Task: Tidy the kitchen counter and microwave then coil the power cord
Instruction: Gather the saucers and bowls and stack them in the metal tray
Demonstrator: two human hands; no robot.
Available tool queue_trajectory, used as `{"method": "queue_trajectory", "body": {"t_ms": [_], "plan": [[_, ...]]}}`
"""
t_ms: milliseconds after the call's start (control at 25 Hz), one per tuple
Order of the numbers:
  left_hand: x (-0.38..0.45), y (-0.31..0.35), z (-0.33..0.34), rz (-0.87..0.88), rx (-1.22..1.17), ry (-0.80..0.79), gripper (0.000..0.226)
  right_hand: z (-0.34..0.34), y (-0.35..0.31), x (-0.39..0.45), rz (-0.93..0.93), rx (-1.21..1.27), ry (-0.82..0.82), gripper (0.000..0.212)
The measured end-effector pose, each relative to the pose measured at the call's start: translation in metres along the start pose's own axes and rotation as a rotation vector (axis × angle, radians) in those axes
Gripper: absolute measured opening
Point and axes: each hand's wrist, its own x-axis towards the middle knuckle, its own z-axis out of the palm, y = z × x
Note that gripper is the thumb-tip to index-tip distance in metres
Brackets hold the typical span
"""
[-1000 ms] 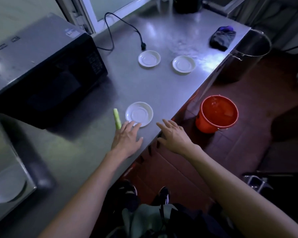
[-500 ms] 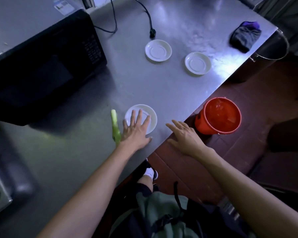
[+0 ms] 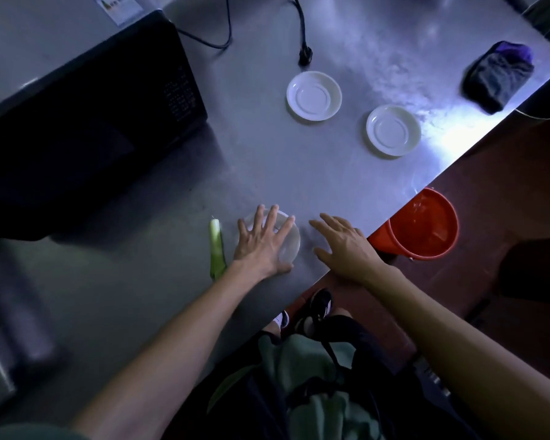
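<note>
My left hand lies flat with spread fingers on a small white saucer near the steel counter's front edge. A green vegetable stalk lies just left of that hand. My right hand hovers open to the right of the saucer, over the counter edge, holding nothing. Two more white saucers sit farther back. The black microwave stands at the left. Its black power cord trails across the counter and ends in a loose plug.
A dark folded cloth lies at the counter's far right corner. A red bucket stands on the floor right of the counter edge. My feet are below the edge.
My left hand slid forward from beside the saucer onto it and now covers most of it. My right hand moved up over the counter edge. The camera leaned forward.
</note>
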Motion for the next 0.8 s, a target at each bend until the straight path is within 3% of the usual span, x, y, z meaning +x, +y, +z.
{"method": "queue_trajectory", "body": {"t_ms": [360, 800], "plan": [[0.050, 0.014, -0.046, -0.117, -0.070, 0.085, 0.109, -0.045, 0.063, 0.063, 0.007, 0.012, 0.047, 0.060], [0.173, 0.097, -0.108, -0.211, -0.042, 0.119, 0.109, -0.120, 0.183, 0.144, -0.073, -0.102, 0.028, 0.062]]}}
